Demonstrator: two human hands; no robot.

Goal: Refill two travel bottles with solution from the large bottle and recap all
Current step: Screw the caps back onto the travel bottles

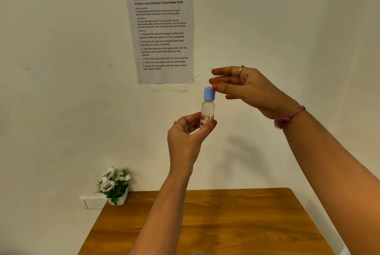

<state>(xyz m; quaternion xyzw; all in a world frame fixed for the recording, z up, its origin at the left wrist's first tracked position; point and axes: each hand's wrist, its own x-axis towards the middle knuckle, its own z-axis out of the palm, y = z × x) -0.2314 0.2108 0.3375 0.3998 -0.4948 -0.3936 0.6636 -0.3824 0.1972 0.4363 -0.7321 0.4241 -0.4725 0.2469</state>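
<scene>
Below my arms is the wooden table (236, 219). My left hand (186, 137) grips a small travel bottle (207, 111), raised upright before the wall. My right hand (244, 88), fingers loose, touches its blue cap (209, 93). Large bottle is not visible, so I cannot judge the progress.

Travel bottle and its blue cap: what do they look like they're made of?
Travel bottle: probably translucent plastic, frosted-looking, with the wall dimly showing through; glass can't be ruled out. Blue cap: opaque, matte plastic by its even colour and lack of shine. The left hand holds the bottle.
</scene>
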